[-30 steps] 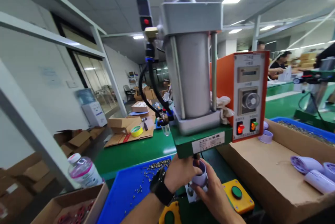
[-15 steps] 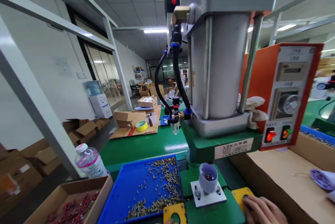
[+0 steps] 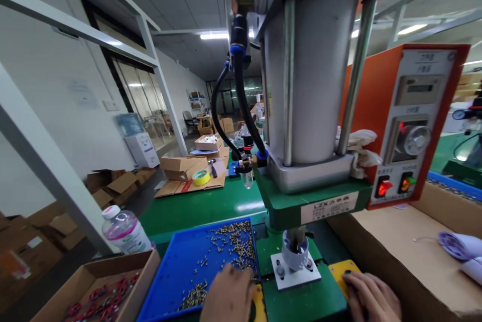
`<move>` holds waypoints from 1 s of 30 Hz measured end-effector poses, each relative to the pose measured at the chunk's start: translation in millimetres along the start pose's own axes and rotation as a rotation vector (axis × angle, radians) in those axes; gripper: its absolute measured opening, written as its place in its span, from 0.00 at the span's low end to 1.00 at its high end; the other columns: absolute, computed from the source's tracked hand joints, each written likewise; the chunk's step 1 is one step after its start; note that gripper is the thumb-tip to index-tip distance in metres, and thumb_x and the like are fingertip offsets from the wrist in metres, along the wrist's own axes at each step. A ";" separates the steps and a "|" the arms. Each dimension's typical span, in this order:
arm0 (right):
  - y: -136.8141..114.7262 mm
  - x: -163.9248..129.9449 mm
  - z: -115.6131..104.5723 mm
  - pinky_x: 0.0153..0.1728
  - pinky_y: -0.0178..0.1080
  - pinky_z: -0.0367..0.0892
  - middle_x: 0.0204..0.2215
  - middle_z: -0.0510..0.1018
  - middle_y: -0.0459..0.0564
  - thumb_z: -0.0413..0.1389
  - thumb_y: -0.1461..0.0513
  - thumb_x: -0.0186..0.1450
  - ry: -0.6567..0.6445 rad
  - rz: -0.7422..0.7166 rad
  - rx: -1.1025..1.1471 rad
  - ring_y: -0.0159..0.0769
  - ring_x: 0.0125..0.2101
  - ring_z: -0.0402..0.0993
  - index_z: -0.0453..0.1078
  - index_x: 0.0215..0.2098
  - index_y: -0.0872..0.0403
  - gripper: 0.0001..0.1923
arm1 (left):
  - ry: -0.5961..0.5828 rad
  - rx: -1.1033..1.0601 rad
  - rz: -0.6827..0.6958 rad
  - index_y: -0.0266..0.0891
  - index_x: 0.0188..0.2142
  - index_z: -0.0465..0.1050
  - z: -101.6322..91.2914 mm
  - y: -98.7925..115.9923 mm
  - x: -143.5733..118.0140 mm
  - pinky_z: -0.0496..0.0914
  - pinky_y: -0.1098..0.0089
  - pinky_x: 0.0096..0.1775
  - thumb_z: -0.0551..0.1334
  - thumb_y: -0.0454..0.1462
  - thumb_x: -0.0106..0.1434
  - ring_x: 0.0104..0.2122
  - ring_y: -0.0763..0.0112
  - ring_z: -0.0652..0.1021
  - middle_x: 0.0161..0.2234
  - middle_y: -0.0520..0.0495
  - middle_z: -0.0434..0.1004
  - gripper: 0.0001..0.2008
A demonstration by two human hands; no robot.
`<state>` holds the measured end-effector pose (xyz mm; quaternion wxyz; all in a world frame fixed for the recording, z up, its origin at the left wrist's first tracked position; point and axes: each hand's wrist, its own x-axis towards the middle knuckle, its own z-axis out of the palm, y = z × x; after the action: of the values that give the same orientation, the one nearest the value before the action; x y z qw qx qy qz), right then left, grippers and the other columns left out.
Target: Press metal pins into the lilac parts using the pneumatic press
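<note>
A pale lilac cup-shaped part (image 3: pixel 294 256) sits on the white fixture plate (image 3: pixel 295 277) under the green press (image 3: pixel 309 201), and the press ram is down inside it. My left hand (image 3: pixel 228 297) lies flat over the left yellow button box (image 3: pixel 259 302) at the edge of the blue tray (image 3: pixel 181 272). My right hand (image 3: pixel 371 297) presses its fingers on the right yellow button box (image 3: pixel 341 272). Neither hand holds anything.
The blue tray holds several small brass inserts (image 3: pixel 233 244). A cardboard box with red parts (image 3: pixel 101 297) and a water bottle (image 3: pixel 124 231) stand at left. A large cardboard box (image 3: pixel 395 241) with lilac parts (image 3: pixel 454 244) is at right. The orange control box (image 3: pixel 410 121) shows lit switches.
My hands left the lilac part on the fixture and moved onto the two yellow button boxes. The press ram has come down into the part.
</note>
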<state>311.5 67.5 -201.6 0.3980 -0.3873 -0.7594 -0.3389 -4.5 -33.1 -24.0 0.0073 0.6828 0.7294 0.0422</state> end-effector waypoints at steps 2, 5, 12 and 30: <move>-6.1 1.8 -1.1 0.38 0.46 0.69 0.36 0.83 0.53 0.56 0.60 0.59 -0.018 0.027 0.008 0.44 0.35 0.78 0.74 0.42 0.55 0.13 | 0.022 0.053 -0.033 0.42 0.47 0.72 -11.8 -6.1 30.3 0.70 0.57 0.52 0.46 0.33 0.68 0.47 0.60 0.75 0.45 0.44 0.79 0.17; -17.5 5.4 -2.9 0.42 0.53 0.67 0.38 0.81 0.58 0.53 0.63 0.61 -0.060 0.132 0.056 0.49 0.37 0.78 0.71 0.46 0.55 0.15 | -0.039 0.119 -0.058 0.32 0.49 0.71 -7.0 -12.8 67.2 0.72 0.51 0.49 0.57 0.31 0.61 0.50 0.47 0.75 0.47 0.33 0.77 0.16; -36.4 33.5 -13.0 0.44 0.60 0.66 0.44 0.77 0.57 0.48 0.62 0.65 -0.115 0.504 0.332 0.51 0.43 0.76 0.65 0.49 0.47 0.15 | -0.131 0.097 0.121 0.34 0.46 0.72 13.0 -5.8 76.5 0.74 0.54 0.46 0.46 0.28 0.65 0.45 0.53 0.79 0.44 0.36 0.79 0.18; -110.0 141.5 -57.0 0.57 0.53 0.67 0.55 0.72 0.53 0.58 0.60 0.58 0.022 0.873 1.245 0.47 0.56 0.71 0.47 0.64 0.43 0.40 | -0.250 0.174 -0.004 0.30 0.44 0.74 -11.7 -10.0 61.8 0.72 0.48 0.49 0.59 0.33 0.57 0.48 0.41 0.78 0.45 0.30 0.80 0.16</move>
<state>182.4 14.0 -75.7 0.6487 -0.3533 -0.5842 0.3363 -19.4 27.2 -10.2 0.0391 0.6794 0.7249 -0.1063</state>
